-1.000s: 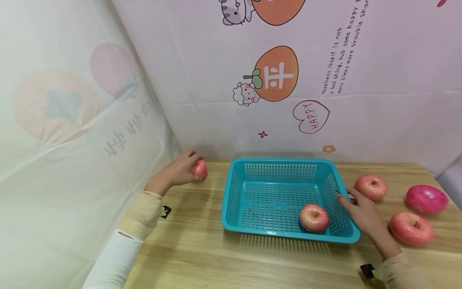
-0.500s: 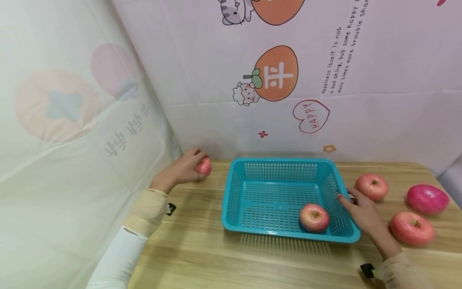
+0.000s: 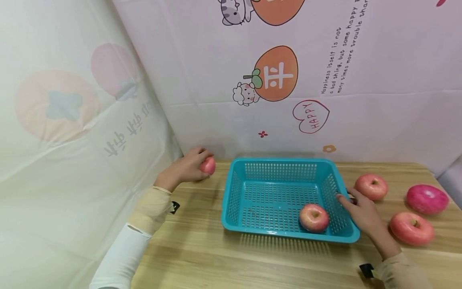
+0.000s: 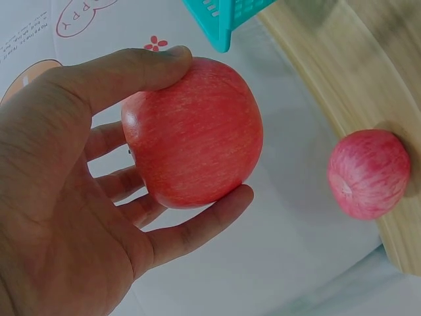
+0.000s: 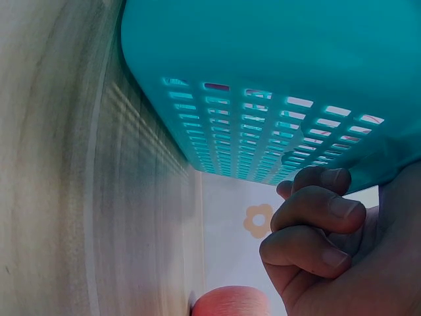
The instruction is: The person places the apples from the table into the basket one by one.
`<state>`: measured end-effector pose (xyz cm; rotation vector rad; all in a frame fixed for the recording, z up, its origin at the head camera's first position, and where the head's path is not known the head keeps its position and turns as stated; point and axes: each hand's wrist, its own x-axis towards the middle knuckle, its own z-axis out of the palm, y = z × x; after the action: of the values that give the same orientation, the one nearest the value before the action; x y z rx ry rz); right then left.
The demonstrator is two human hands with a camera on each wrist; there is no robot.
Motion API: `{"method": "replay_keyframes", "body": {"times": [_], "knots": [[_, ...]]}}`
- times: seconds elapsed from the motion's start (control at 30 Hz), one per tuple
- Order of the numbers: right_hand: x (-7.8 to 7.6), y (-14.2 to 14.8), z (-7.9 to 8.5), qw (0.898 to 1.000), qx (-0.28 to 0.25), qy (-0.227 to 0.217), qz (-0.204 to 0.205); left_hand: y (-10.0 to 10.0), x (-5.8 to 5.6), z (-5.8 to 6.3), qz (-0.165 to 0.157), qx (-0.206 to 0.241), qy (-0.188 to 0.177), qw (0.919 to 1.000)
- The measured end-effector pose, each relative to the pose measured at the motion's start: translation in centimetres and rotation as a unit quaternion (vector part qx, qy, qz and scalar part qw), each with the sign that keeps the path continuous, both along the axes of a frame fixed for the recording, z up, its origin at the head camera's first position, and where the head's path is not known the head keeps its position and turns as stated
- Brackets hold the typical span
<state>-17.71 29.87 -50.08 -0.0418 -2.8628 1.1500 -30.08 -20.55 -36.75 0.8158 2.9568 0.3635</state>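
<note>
My left hand [image 3: 187,166] grips a red apple [image 4: 197,135] at the table's far left, left of the blue-green basket [image 3: 281,160]. In the left wrist view the thumb lies over the apple and the fingers curve round its other side. A second pinkish-red fruit [image 4: 370,174] rests on the wood close by; I cannot make it out in the head view. My right hand [image 3: 364,212] holds the basket's right rim, its thumb on the inner side and its curled fingers [image 5: 316,210] outside. One apple [image 3: 314,218] sits in the basket's front right corner.
Right of the basket lie two apples, one farther back [image 3: 371,187] and one nearer [image 3: 412,228], and a magenta oval fruit [image 3: 427,199]. A printed white cloth [image 3: 209,120] hangs behind the wooden table [image 3: 252,265], and another cloth [image 3: 72,180] hangs along the left.
My left hand has moved a little to the right and away from me, carrying the apple closer to the basket. The right hand and basket stay put.
</note>
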Motion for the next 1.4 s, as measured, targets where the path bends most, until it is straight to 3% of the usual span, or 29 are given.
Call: {"method": "replay_keyframes", "body": {"times": [0.5,1.4], "knots": [[0.0,0.1,-0.2,1.000,0.001,0.001,0.001,1.0,-0.1,0.1,-0.002,-0.012,-0.005,0.9999],[-0.1,0.0,0.1,1.000,0.005,-0.009,0.003,2.7,-0.4,0.3,-0.037,0.000,-0.004,0.9993]]}}
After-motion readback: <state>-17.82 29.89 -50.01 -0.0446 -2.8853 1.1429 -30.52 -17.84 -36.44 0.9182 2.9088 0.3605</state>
